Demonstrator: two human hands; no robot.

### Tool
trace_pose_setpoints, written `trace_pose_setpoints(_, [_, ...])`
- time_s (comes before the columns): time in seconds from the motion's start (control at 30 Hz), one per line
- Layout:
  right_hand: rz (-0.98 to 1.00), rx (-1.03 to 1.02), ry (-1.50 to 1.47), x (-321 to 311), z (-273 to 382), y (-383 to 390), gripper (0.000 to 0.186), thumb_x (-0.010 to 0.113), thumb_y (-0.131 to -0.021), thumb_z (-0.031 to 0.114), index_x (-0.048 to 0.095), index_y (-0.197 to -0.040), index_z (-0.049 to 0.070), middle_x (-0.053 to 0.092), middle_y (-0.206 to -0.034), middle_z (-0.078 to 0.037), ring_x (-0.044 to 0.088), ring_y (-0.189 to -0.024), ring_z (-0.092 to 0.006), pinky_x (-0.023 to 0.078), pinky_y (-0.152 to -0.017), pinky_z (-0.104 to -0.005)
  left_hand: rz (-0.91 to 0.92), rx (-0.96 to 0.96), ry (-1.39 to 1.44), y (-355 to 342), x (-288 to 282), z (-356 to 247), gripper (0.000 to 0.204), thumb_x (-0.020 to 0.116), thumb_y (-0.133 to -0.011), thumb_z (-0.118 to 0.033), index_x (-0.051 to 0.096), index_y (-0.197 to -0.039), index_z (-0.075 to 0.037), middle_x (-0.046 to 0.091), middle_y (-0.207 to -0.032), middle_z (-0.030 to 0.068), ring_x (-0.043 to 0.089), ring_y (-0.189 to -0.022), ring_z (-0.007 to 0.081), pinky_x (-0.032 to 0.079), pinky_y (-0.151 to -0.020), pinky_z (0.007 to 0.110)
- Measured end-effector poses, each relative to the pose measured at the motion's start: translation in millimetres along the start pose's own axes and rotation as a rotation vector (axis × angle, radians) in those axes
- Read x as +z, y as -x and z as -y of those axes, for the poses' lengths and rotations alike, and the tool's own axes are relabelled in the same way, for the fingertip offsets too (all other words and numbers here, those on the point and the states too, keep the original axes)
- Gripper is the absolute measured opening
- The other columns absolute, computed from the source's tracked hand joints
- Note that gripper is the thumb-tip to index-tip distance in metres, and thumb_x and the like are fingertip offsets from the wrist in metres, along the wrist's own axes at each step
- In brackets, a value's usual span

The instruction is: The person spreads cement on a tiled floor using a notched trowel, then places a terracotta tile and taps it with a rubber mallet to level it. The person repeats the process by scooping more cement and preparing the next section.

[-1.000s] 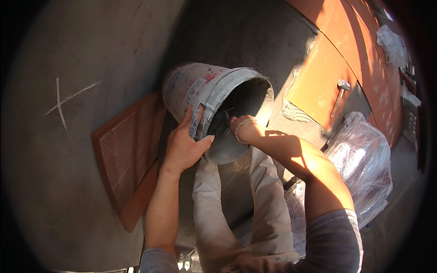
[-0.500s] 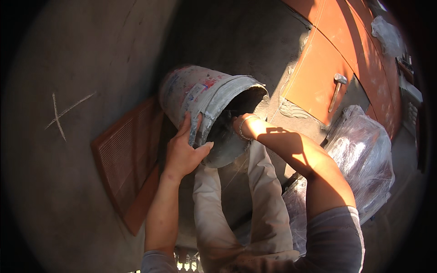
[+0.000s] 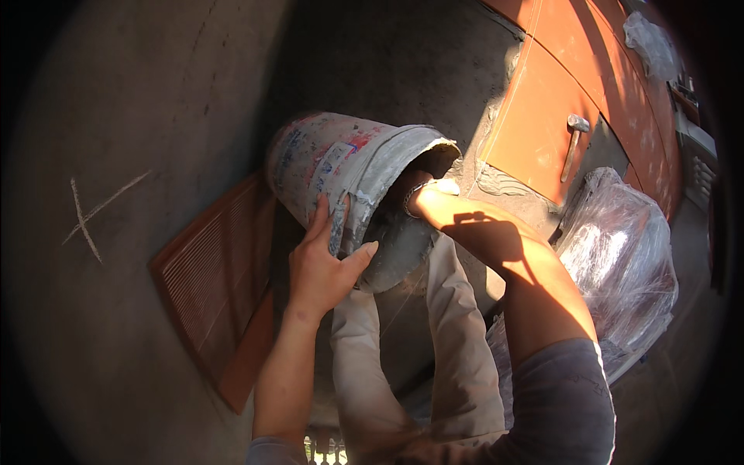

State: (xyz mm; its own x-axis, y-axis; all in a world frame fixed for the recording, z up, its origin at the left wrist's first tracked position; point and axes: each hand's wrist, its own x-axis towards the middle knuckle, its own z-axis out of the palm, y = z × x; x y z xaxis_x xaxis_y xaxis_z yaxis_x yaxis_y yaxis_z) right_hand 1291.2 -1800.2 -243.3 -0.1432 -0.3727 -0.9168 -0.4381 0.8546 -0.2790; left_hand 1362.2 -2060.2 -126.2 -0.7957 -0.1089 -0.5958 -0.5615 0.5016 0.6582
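A paint-spattered, whitish bucket lies tipped over, its mouth facing toward me and to the right. My left hand steadies it at the rim, fingers along the outer wall and thumb over the lip. My right hand reaches inside the mouth, with a bracelet at the wrist; its fingers are hidden in shadow, so what it holds does not show. Wet-looking grey covers the lower inner wall of the bucket.
Left of the bucket leans a reddish-brown tile with a ribbed back. Orange tiles lie at the upper right, with a mallet on one. A plastic-wrapped bundle stands at right. Chalk cross marks show on the left.
My right hand has gone deeper into the bucket, and its fingers are now out of sight. My left hand keeps its place at the rim. The view has shifted slightly.
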Motion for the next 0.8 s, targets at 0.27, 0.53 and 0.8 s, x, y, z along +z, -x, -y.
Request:
trace_pose_setpoints(0.27, [-0.052,-0.115,-0.074,20,55,-104,0.035,0.057,-0.09,0.023,0.067,-0.119,0.007,0.066,-0.12,-0.015,0.065,-0.109,-0.0309,0.054,-0.088,-0.0415,-0.042,-0.01,0.078,3,2,-7,0.069,0.073,-0.078,-0.021,0.047,-0.138,0.002,0.044,-0.145,0.0256,0.044,-0.135,0.0323,0.035,-0.109,0.035])
trace_pose_setpoints(0.53, [0.039,-0.269,0.0,42,62,-98,0.033,0.056,-0.088,0.025,0.071,-0.11,0.006,0.068,-0.112,-0.019,0.065,-0.106,-0.0331,0.052,-0.089,-0.0414,-0.03,0.009,0.339,4,6,1,0.069,0.069,-0.078,-0.01,0.043,-0.138,0.011,0.048,-0.141,0.0229,0.043,-0.134,0.0284,0.029,-0.112,0.036])
trace_pose_setpoints(0.8, [-0.099,-0.245,-0.213,41,68,-89,0.033,0.056,-0.084,0.02,0.07,-0.107,0.0,0.068,-0.106,-0.024,0.065,-0.103,-0.0366,0.052,-0.088,-0.0428,-0.015,0.026,0.253,4,-4,-12,0.071,0.073,-0.075,-0.012,0.045,-0.137,0.009,0.052,-0.137,0.0245,0.047,-0.131,0.0294,0.033,-0.11,0.035])
